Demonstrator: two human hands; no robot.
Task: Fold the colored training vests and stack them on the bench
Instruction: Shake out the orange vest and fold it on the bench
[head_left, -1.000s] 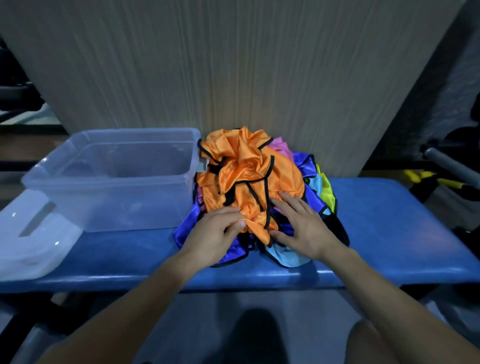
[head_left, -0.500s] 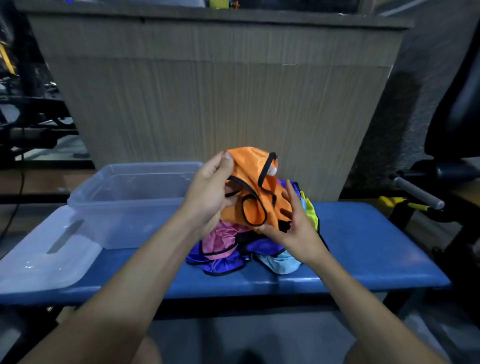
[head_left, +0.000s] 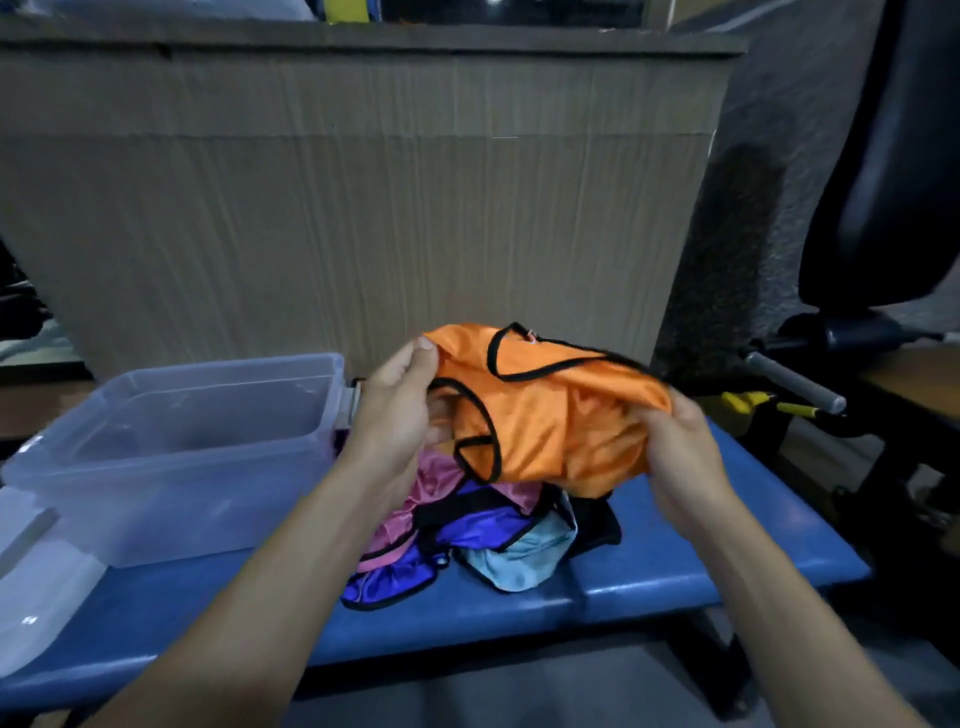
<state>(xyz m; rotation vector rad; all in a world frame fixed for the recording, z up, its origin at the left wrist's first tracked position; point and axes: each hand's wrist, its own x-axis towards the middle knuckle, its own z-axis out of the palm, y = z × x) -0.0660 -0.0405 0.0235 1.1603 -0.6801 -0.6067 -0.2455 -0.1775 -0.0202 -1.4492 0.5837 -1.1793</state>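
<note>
Head view. A wood-grain panel (head_left: 363, 208) stands upright behind a blue padded tabletop (head_left: 701, 566), filling most of the background. To the right of the panel are a dark padded seat back (head_left: 893, 156) and a metal bar (head_left: 795, 384) with a yellow-handled item (head_left: 753, 402) lying near it. On the left part of the tabletop sits a clear plastic bin (head_left: 171, 457), and its clear lid (head_left: 36, 597) lies at the far left edge, just beside the bin. Right of the bin, near the middle of the tabletop, rests a loose heap of unfolded vests (head_left: 467, 535) in pink, purple, light blue and black, all trimmed with black binding; the heap touches the bin's right wall. Held in the air above this heap, clear of the tabletop, is the orange vest (head_left: 550, 415), crumpled, with black-edged openings visible on its near and upper sides. The left hand (head_left: 395, 410) grips the vest's left edge, thumb on top and fingers curled beneath the cloth. The right hand (head_left: 680, 452) holds the vest's right side, its fingers clenched round a bunch of the fabric. Both forearms reach in from the lower edge of the view.
</note>
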